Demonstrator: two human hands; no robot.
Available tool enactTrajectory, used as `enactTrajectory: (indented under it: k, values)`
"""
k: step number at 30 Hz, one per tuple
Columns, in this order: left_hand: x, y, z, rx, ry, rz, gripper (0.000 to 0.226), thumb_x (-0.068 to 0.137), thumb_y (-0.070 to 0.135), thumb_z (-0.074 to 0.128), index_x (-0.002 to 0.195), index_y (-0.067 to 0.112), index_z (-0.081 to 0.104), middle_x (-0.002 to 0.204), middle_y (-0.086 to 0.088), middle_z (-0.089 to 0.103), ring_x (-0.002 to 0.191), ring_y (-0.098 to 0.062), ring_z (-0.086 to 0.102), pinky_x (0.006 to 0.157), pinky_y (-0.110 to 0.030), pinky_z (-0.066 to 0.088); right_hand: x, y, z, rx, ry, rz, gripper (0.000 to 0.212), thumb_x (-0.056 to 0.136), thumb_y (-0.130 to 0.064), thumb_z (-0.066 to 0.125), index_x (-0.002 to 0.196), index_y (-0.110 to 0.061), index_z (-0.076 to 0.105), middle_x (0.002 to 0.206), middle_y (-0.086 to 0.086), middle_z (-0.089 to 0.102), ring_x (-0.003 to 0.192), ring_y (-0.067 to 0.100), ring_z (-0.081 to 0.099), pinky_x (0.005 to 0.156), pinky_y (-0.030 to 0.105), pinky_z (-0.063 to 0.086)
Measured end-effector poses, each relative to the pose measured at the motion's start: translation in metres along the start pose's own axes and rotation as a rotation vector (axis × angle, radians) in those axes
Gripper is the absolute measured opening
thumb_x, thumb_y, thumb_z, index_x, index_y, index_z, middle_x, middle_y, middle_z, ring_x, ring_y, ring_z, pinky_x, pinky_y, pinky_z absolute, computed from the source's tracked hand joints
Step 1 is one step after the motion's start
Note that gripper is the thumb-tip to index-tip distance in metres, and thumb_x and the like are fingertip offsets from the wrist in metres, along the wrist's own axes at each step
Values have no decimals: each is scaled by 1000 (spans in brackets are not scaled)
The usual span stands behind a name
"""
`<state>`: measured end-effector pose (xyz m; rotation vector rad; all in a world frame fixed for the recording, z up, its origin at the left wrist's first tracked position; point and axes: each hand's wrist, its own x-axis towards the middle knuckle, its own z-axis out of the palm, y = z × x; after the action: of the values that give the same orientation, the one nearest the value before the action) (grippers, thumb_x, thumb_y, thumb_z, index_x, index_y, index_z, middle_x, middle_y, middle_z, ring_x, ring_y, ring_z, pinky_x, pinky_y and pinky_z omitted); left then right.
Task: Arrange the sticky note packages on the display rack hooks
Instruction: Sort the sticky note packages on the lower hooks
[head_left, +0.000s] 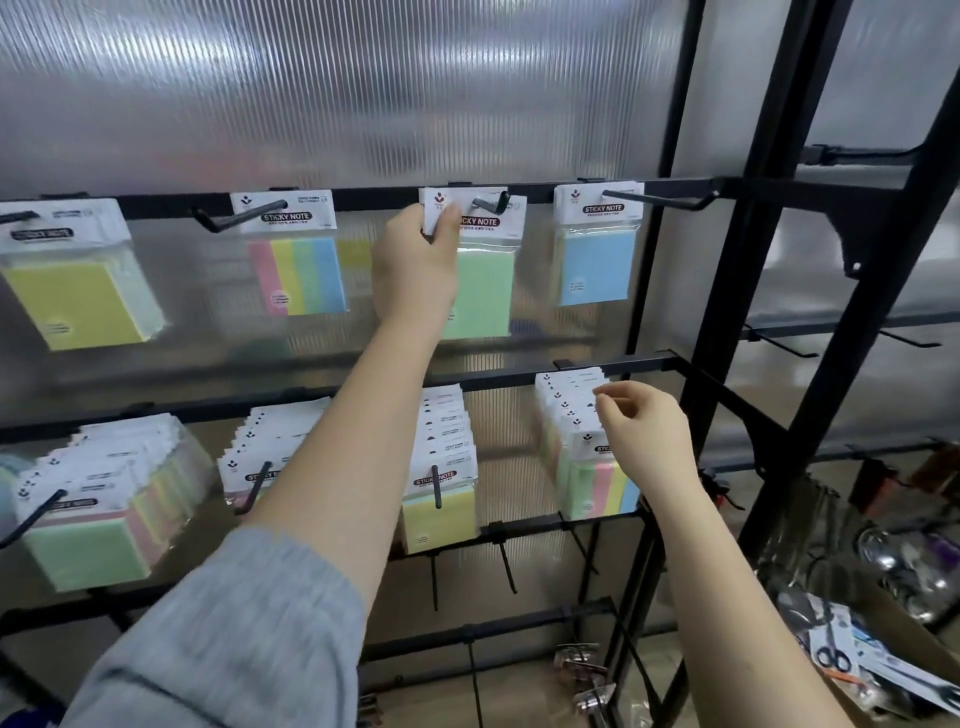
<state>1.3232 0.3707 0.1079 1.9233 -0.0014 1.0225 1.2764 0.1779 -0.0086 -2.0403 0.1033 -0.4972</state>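
Observation:
My left hand (415, 265) pinches the white header card of a green sticky note package (485, 291) that hangs on the third hook (491, 201) of the top rail. My right hand (647, 434) hovers with loosely curled fingers at the header cards of a full row of packages (582, 447) on the lower rail's right hook; whether it pinches one I cannot tell. The top rail also carries a yellow package (78, 296), a striped package (298, 273) and a blue package (597, 265). Three more full rows, such as the row (441, 478) with yellow notes, hang on the lower rail.
The black metal rack frame (691, 322) stands before a ribbed translucent panel. Bare hooks (504, 566) stick out on a lower rail. At the right, another rack section has bare hooks (898, 338), and a cardboard box (883, 623) holds scissors and metal items.

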Motion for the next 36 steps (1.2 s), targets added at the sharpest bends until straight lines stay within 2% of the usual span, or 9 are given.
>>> enactTrajectory:
  k: [4, 7, 12, 18, 21, 26, 29, 34, 36]
  values:
    - [21, -10, 12, 30, -42, -68, 35, 94, 36, 53, 68, 14, 43, 58, 11, 39, 50, -4, 34, 39, -8, 30, 3, 0, 1, -21, 20, 11, 17, 91, -17, 50, 89, -27, 64, 74, -19, 61, 66, -3, 56, 52, 14, 35]
    - [28, -18, 17, 35, -74, -84, 37, 94, 38, 53, 66, 16, 44, 60, 10, 41, 51, -4, 36, 38, -15, 25, 3, 1, 3, -15, 42, 14, 19, 91, -17, 50, 93, -23, 67, 76, -16, 62, 67, 0, 57, 52, 15, 37]
    - [33, -20, 17, 96, -58, -87, 49, 93, 38, 55, 58, 18, 26, 56, 5, 30, 49, -9, 25, 41, -23, 18, 3, 6, 5, 0, 64, 25, 19, 92, -17, 50, 98, -20, 67, 75, -18, 61, 62, -1, 56, 42, 6, 35]
    - [31, -17, 13, 134, -50, -101, 29, 92, 32, 57, 75, 9, 51, 68, 4, 43, 66, -16, 39, 46, -23, 26, 3, 12, 4, -12, 43, 22, 17, 91, -17, 50, 93, -23, 66, 77, -16, 61, 68, -3, 55, 54, 14, 37]
    - [24, -19, 11, 198, -52, -158, 27, 92, 31, 56, 72, 14, 49, 74, 2, 50, 71, -17, 45, 50, -25, 25, 7, 16, -1, -21, 29, 7, 20, 91, -16, 50, 100, -19, 68, 80, -15, 61, 72, 1, 57, 57, 13, 37]
    - [-3, -26, 3, 206, -60, -240, 16, 93, 33, 52, 91, 18, 56, 74, 11, 51, 71, -13, 49, 52, -24, 31, 13, 27, -12, -18, 17, 37, 31, 92, -15, 47, 116, -12, 66, 107, 0, 68, 96, 18, 61, 77, 23, 41]
    - [-27, -32, -4, 239, -66, -263, 16, 92, 34, 53, 90, 19, 59, 79, 9, 56, 73, -14, 51, 53, -23, 32, 12, 36, -16, 5, 34, 54, 32, 93, -13, 45, 118, -12, 65, 104, 1, 68, 91, 16, 58, 75, 23, 37]
    - [-77, -47, -12, 195, -58, -375, 18, 91, 32, 54, 89, 16, 63, 91, -1, 68, 83, -20, 62, 75, -33, 51, 9, 52, -19, 89, 85, 132, 36, 96, -15, 42, 128, -8, 57, 126, 5, 61, 117, 21, 53, 91, 24, 35]
    - [-97, -54, -15, 177, -51, -415, 19, 92, 31, 53, 90, 15, 63, 91, -1, 68, 83, -20, 63, 73, -33, 51, 8, 61, -18, 108, 42, 153, 26, 95, -15, 41, 112, -11, 61, 106, 5, 61, 102, 22, 54, 86, 26, 37]
